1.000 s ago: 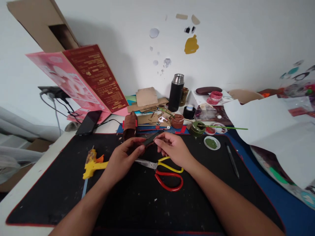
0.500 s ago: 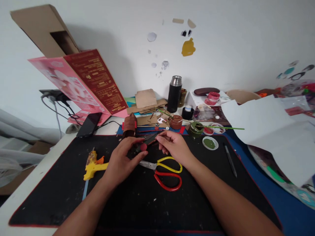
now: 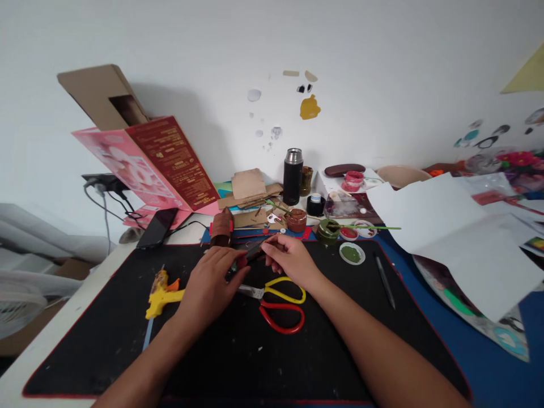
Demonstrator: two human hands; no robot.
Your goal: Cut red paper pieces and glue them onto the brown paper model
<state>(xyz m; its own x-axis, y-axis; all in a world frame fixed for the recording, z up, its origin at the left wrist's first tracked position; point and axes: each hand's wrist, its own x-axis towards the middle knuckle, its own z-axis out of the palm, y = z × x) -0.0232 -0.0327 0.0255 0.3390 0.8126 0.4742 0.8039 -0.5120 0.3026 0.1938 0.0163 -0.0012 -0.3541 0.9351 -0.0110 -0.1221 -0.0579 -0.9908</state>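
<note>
Over the black mat, both hands are on a small dark strip-like piece (image 3: 256,252) that I cannot identify. My left hand (image 3: 210,277) curls its thumb and fingers around the left end, where a bit of red (image 3: 242,261) shows. At the right end, the thumb and fingertips of my right hand (image 3: 291,259) pinch the piece. Below the hands lie scissors (image 3: 258,292) with one yellow and one red handle; my left hand hides their blade tips. A yellow glue gun (image 3: 157,294) rests left of my left hand. Behind that hand stands a brown rounded object (image 3: 221,225).
Along the back are a black flask (image 3: 292,180), a brown paint jar (image 3: 296,221) and a green paint jar (image 3: 327,233) with a brush across it. A green-filled lid (image 3: 352,253) and a pen (image 3: 385,281) lie right. A phone (image 3: 157,228) lies left; white paper (image 3: 459,226) covers the right.
The whole view has shifted, with the wall things lower now. My left fingers have closed further over the red part, which shows less. Both hands stay on the dark piece.
</note>
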